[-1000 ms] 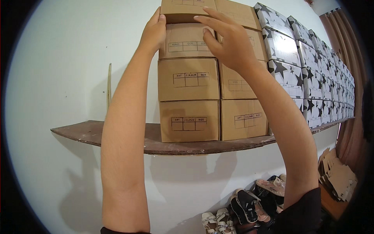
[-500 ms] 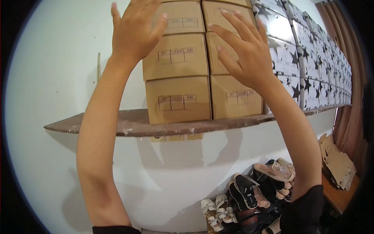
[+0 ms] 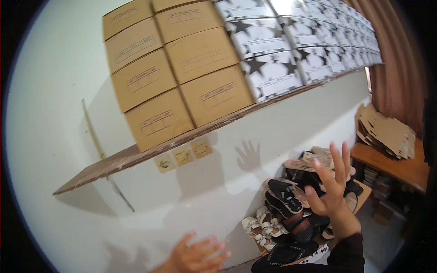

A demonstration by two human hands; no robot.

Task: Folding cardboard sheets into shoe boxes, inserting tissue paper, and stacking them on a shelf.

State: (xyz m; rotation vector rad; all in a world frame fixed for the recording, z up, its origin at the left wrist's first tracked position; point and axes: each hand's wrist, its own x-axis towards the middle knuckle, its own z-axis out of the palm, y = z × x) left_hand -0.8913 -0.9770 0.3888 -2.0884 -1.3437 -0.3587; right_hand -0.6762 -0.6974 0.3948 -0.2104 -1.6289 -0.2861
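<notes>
Low at the bottom of the head view is my left hand, fingers apart and slightly blurred, holding nothing. My right hand is raised at the right with spread fingers, empty, in front of a pile of sandals. Brown cardboard boxes stand stacked in two columns on a wooden wall shelf, above and away from both hands. White boxes with black stars continue the row to the right.
Wall switches and a socket sit just under the shelf. Flattened cardboard lies on an orange-brown table at the right, beside a brown curtain. The sandals rest on a low wooden surface.
Both hands have come down from beside the brown boxes, the left to the lower edge, the right lower and rightward. The view has tilted and shifted, showing more sandals and the table.
</notes>
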